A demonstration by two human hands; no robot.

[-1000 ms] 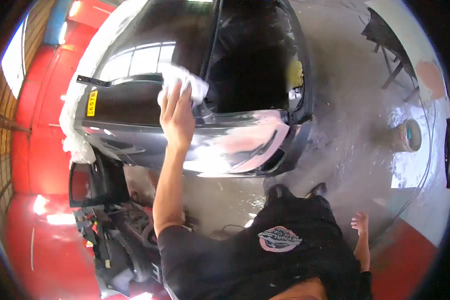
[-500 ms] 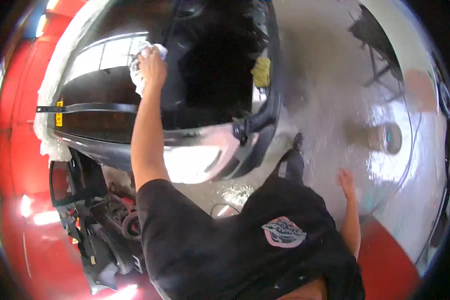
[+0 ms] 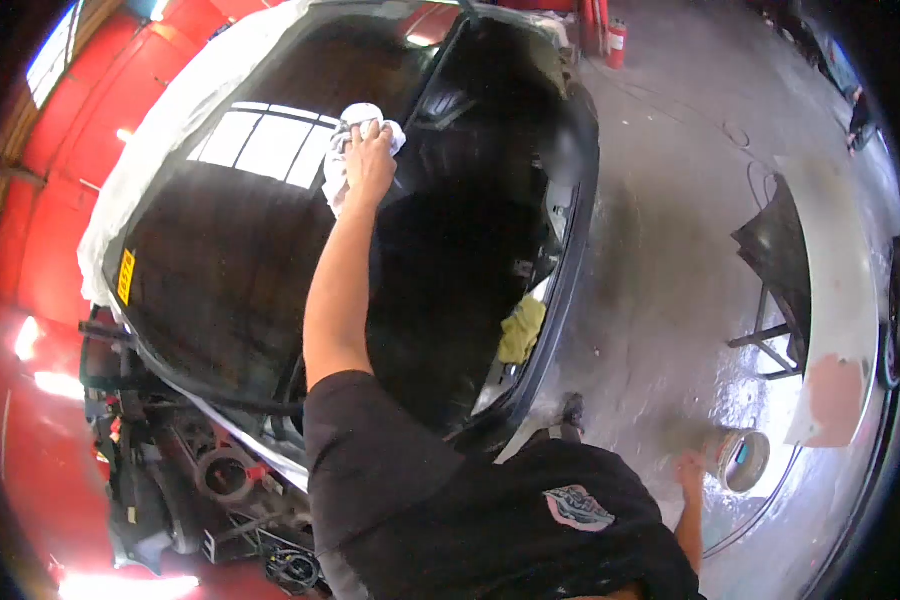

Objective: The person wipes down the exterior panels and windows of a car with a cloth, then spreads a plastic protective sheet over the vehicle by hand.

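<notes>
The left hand is holding a bunched white cloth against the dark, glossy top surface of a car, left of centre and toward the far part of the scene. Its fingers are lying over the cloth, slightly apart and pointing away from the body, and the palm side is facing down. Just left of the cloth, the surface is showing a bright window reflection. White sheeting is running along the car's left edge, and a yellow label is sitting near that edge, closer to the body. A yellow-green cloth is lying at the car's right edge, well apart from the left hand. The right hand is hanging low on the near right, appearing just beside a bucket on the floor; whether its fingers are curled or spread, one cannot tell, for it is small and blurred. Farther right, a pale panel with a pinkish patch is standing beside a dark stand. A red fire extinguisher is standing on the far side, and loose parts are lying in a jumble at the near left.
</notes>
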